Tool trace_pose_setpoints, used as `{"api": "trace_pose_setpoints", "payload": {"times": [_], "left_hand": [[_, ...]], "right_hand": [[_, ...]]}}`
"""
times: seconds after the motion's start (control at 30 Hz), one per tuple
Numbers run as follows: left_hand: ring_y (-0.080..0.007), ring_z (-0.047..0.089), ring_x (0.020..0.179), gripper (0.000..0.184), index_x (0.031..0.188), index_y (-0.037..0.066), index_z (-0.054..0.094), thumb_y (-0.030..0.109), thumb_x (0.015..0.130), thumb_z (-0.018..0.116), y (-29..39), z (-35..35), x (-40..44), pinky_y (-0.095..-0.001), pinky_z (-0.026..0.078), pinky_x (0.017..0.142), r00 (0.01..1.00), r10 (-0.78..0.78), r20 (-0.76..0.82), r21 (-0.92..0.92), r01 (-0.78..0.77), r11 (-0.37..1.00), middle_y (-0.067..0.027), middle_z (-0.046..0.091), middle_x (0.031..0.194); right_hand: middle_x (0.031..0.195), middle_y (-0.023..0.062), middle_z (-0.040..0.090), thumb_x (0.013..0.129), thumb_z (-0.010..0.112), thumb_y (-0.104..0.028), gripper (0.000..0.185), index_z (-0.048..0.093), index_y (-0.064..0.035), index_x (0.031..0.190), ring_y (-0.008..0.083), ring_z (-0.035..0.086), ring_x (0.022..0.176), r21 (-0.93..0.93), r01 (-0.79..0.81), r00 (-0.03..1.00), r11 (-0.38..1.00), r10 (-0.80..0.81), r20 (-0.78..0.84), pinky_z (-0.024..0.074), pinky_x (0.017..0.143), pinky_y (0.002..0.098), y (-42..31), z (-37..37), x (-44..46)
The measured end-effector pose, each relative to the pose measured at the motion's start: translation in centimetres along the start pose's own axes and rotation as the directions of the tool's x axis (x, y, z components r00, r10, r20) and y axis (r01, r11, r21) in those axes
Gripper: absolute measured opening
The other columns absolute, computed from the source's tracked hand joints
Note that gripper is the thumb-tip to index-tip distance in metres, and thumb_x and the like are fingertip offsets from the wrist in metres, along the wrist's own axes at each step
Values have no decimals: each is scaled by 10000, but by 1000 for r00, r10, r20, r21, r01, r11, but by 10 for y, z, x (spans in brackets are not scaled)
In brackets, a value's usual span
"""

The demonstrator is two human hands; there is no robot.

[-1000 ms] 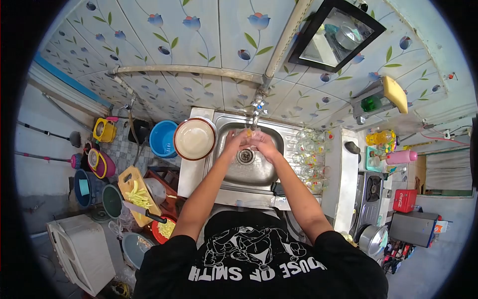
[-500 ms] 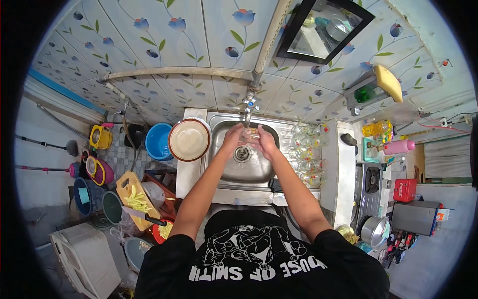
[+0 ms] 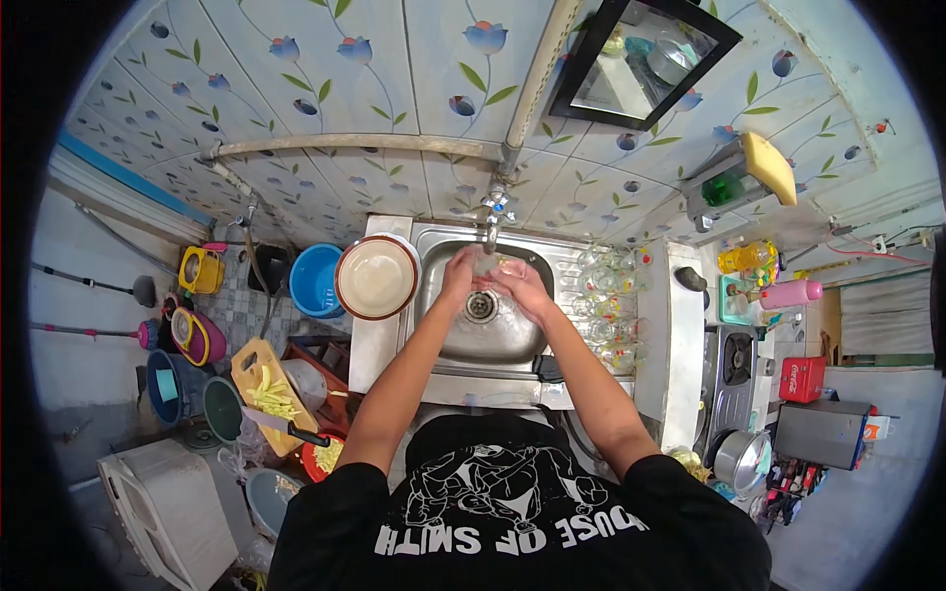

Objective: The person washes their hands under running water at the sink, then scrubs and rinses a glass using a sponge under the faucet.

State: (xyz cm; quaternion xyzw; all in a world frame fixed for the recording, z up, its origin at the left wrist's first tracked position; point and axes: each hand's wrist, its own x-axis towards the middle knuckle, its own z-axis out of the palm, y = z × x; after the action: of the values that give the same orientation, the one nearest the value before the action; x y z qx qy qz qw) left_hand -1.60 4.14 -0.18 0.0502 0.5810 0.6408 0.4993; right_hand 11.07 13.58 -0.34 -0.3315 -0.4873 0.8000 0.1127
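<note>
Both hands are over the steel sink [image 3: 493, 340], just below the faucet [image 3: 493, 222]. A clear drinking glass [image 3: 485, 264] is between them, wet and partly hidden by the fingers. My left hand [image 3: 459, 276] wraps the glass from the left side. My right hand [image 3: 522, 285] closes on it from the right, its fingers bent over the glass. The drain [image 3: 481, 306] shows beneath the hands. Several clear glasses [image 3: 613, 300] lie on the ribbed drainboard to the right of the basin.
Stacked bowls [image 3: 376, 278] and a blue basin [image 3: 317, 281] are left of the sink. Lower left, a knife [image 3: 281, 424] lies across a cutting board [image 3: 258, 364] with cut pale strips. A raised white ledge [image 3: 680, 345] and a stove [image 3: 735, 360] stand right.
The view has shifted slightly since the first frame. Both hands stay under the faucet, and the glass has turned between them as the fingers changed position.
</note>
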Motion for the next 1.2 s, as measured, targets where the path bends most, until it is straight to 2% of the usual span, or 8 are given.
{"api": "trace_pose_setpoints", "payload": {"times": [0.17, 0.37, 0.5, 0.63, 0.77, 0.9, 1.07, 1.2], "left_hand": [[-129, 594, 588, 417, 1203, 91, 519, 413, 948, 450, -20, -9, 7, -261, 503, 556, 999, 35, -23, -40, -36, 999, -83, 622, 866], [-172, 619, 604, 512, 1169, 40, 506, 457, 879, 566, -2, -14, -2, -271, 522, 510, 984, -176, -17, -84, 174, 981, -86, 621, 877], [-194, 644, 673, 628, 1164, 27, 505, 567, 846, 541, -20, -15, 1, -283, 540, 557, 987, -73, -142, 91, 86, 992, -98, 624, 904], [-235, 644, 775, 742, 1166, 65, 496, 711, 806, 443, -10, -40, -3, -358, 554, 694, 946, -319, 59, 67, 315, 947, -111, 608, 939], [-237, 653, 773, 712, 1224, 76, 480, 669, 831, 464, 11, -30, -24, -344, 550, 710, 941, -290, 172, 82, 280, 957, -126, 607, 1020], [-236, 665, 763, 707, 1282, 82, 451, 644, 854, 460, -2, -30, -5, -313, 547, 699, 993, -80, 90, -6, 81, 997, -138, 608, 1045], [-240, 670, 739, 697, 1225, 84, 504, 670, 869, 379, 10, -28, -19, -313, 552, 667, 976, -184, 113, 82, 176, 981, -146, 634, 905], [-250, 672, 728, 672, 1238, 139, 512, 674, 882, 314, -1, -41, -5, -337, 557, 628, 943, -333, 24, 115, 328, 938, -135, 628, 847]], "right_hand": [[1051, 76, 591, 927, 556, -229, 260, 502, -25, 1078, 173, 608, 957, 259, -245, 956, 934, 277, -96, 525, 845, 353, -18, -1, 1], [1036, 57, 589, 915, 547, -197, 234, 556, -54, 1099, 190, 589, 982, -200, -118, 985, 973, 140, 100, 552, 774, 364, -29, 14, -6], [1070, 105, 588, 891, 580, -183, 282, 561, -17, 1118, 200, 595, 970, -66, -127, 992, 990, 128, 4, 565, 729, 366, -31, 23, 3], [1038, 109, 599, 906, 565, -316, 382, 570, 5, 1112, 223, 626, 884, -545, 134, 925, 828, 92, 369, 569, 714, 338, -30, 30, 3], [1034, 94, 603, 898, 579, -288, 370, 561, -20, 1153, 203, 629, 888, -108, -202, 979, 973, 203, 4, 558, 761, 359, -34, 27, 11], [1091, 106, 599, 921, 541, -296, 377, 521, -17, 1173, 218, 606, 990, -264, -14, 978, 965, 68, 198, 546, 799, 379, -21, 32, 1], [1091, 109, 612, 891, 598, -165, 373, 487, -43, 1226, 206, 606, 996, -86, -308, 947, 947, 314, 68, 547, 795, 352, -39, 27, 8], [953, 95, 651, 911, 580, -253, 313, 571, -19, 1118, 171, 627, 858, -348, 29, 980, 937, 41, 192, 534, 681, 300, -36, 35, 2]]}}
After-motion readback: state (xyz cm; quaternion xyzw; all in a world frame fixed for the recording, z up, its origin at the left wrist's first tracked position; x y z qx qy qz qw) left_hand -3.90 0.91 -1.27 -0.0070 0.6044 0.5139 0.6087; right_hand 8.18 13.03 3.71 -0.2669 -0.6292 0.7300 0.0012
